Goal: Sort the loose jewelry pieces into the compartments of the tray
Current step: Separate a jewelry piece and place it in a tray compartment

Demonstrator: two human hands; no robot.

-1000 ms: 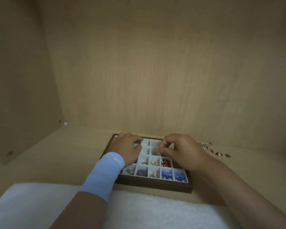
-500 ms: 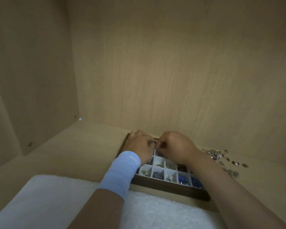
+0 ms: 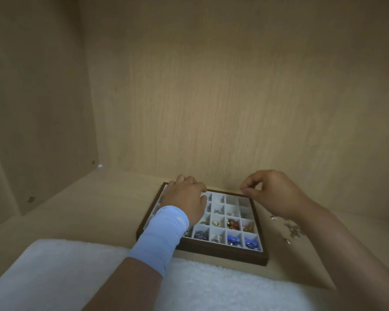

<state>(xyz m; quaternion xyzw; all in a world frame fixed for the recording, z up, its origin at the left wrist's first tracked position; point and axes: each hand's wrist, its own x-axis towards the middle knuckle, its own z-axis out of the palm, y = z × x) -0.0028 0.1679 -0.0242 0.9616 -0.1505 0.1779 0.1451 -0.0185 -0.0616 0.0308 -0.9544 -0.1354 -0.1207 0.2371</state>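
On the shelf [image 3: 99, 209]: one tray [image 3: 220, 254], your two hands.
Your left hand [image 3: 184, 198] lay relaxed on its left cells; your right hand [image 3: 272, 194] hovered, fingertips pinched together, over its far-right corner; loose jewelry [image 3: 293, 231] lay scattered just right.

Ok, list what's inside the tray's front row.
Visible in the tray, from the right: blue beads in two compartments, then silvery pieces, then small dark metallic pieces. The pale blue sleeve hides the compartments left of those.
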